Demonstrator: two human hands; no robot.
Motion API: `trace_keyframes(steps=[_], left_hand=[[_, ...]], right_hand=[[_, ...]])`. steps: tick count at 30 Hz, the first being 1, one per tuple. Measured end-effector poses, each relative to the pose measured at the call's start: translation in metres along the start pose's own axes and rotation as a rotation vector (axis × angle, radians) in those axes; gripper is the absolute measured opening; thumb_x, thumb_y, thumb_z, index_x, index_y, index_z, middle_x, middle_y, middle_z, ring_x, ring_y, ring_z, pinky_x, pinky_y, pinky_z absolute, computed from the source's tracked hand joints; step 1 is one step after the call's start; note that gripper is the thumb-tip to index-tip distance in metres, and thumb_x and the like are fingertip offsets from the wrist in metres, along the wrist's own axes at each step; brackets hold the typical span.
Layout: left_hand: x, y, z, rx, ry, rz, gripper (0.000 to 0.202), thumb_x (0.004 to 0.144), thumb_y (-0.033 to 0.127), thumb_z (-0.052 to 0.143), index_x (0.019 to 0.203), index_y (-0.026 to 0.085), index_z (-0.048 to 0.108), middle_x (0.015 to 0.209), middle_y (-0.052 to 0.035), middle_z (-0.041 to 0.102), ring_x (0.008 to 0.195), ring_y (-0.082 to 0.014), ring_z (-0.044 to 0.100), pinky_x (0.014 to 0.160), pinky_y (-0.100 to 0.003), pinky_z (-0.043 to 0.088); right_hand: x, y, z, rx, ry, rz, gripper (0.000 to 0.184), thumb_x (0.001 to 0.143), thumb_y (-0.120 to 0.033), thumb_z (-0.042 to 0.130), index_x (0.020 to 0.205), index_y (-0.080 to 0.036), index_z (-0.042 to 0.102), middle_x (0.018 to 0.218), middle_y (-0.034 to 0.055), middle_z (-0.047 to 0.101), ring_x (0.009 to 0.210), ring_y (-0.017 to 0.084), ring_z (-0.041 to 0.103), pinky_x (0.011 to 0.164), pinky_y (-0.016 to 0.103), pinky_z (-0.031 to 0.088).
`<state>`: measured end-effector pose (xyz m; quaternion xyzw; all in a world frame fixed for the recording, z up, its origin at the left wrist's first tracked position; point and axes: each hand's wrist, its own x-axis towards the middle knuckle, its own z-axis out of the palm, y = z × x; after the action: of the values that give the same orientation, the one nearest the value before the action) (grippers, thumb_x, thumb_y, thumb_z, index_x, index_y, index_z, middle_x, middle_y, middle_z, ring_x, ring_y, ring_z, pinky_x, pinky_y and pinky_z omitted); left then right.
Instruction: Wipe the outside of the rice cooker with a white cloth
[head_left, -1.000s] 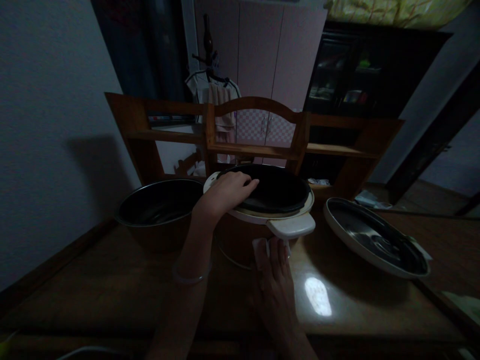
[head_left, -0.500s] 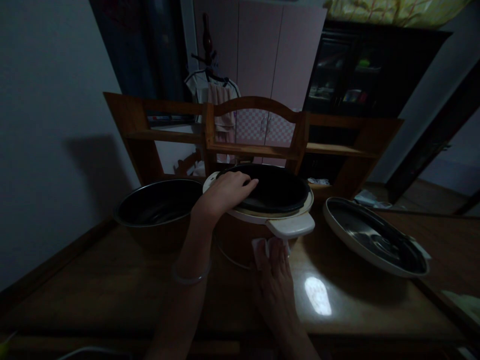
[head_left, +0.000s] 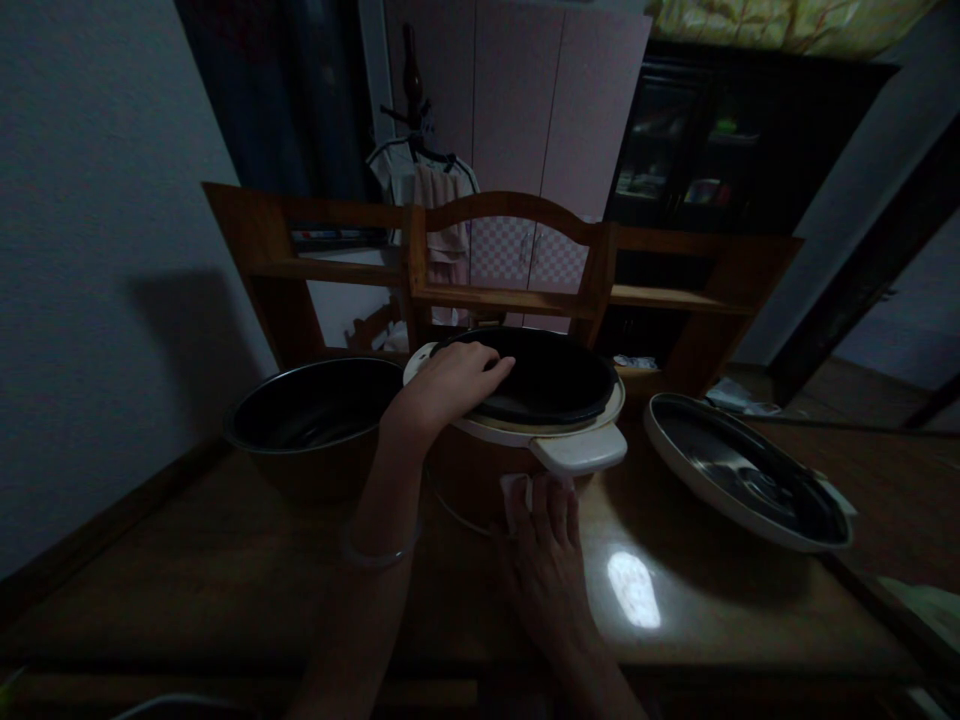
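Observation:
A large rice cooker (head_left: pixel 480 470) with dark sides, a white rim and a white side handle (head_left: pixel 581 448) stands in front of me, its black inside showing. My left hand (head_left: pixel 454 378) is hooked over the rim at the near left, thumb out and fingertips hidden. Low on the front wall, below the handle, my right hand (head_left: pixel 546 540) presses a white cloth (head_left: pixel 516 497) against the cooker with bent fingers. To the left, touching or close behind my forearm, sits a dark round pot (head_left: pixel 315 455). A round lid (head_left: pixel 739 475) lies inner side up on the right.
Everything stands on a glossy wooden table (head_left: pixel 697 620). Along its far edge rises a wooden shelf rack (head_left: pixel 510 297). A pale wall (head_left: pixel 112 330) bounds the left side. Pink cupboards (head_left: pixel 517 110) and a dark cabinet (head_left: pixel 720 150) are behind.
The fingers of my right hand have bent and spread slightly, and the cloth has shifted a little along the cooker's wall. My left hand keeps its place on the rim.

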<state>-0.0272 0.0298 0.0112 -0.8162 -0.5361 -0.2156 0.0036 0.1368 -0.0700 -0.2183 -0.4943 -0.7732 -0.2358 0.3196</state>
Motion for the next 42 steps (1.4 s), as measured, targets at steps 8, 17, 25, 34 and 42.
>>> trace_keyframes(steps=[8,17,25,34,42], left_hand=[[-0.0014,0.0019,-0.0018,0.021,-0.002,-0.002,0.047,0.105,0.043,0.039,0.103,0.019,0.079,0.109,-0.0087,0.079,0.106,-0.0242,0.072,0.09,-0.029,0.049],[-0.0014,0.0019,-0.001,-0.002,-0.004,-0.009,0.048,0.105,0.046,0.039,0.101,0.02,0.08,0.108,-0.0083,0.079,0.102,-0.0241,0.073,0.087,-0.029,0.05],[-0.002,0.0028,-0.0016,0.014,-0.002,-0.013,0.047,0.105,0.044,0.04,0.098,0.019,0.079,0.107,-0.0094,0.079,0.102,-0.0248,0.072,0.089,-0.03,0.05],[-0.0015,0.0024,-0.0007,0.029,-0.006,-0.011,0.048,0.105,0.044,0.039,0.102,0.019,0.079,0.11,-0.0084,0.079,0.105,-0.0244,0.072,0.09,-0.03,0.05],[-0.0006,0.0004,-0.0002,0.02,-0.003,0.002,0.048,0.105,0.044,0.038,0.101,0.019,0.079,0.108,-0.0093,0.079,0.104,-0.026,0.072,0.088,-0.031,0.05]], right_hand=[[0.004,-0.0016,-0.0021,-0.028,0.01,-0.019,0.079,0.099,-0.019,0.053,0.166,-0.014,0.011,0.166,0.0212,0.034,0.155,0.041,0.028,0.117,0.064,0.039],[0.0051,-0.0016,-0.0046,0.003,0.022,-0.032,0.08,0.098,-0.017,0.054,0.166,-0.012,0.011,0.167,0.0211,0.032,0.159,0.04,0.017,0.119,0.062,0.04],[0.0049,-0.0003,-0.0052,0.013,0.018,-0.038,0.078,0.098,-0.016,0.052,0.166,-0.012,0.013,0.169,0.0204,0.028,0.159,0.038,0.016,0.119,0.062,0.041],[0.0055,0.0016,-0.006,0.018,0.003,-0.051,0.079,0.097,-0.013,0.051,0.166,-0.013,0.012,0.163,0.0204,0.041,0.157,0.037,0.024,0.122,0.062,0.036],[0.0024,0.0007,-0.0051,-0.013,-0.006,-0.031,0.081,0.097,-0.013,0.054,0.166,-0.016,0.013,0.168,0.0197,0.032,0.159,0.039,0.017,0.12,0.062,0.04]])
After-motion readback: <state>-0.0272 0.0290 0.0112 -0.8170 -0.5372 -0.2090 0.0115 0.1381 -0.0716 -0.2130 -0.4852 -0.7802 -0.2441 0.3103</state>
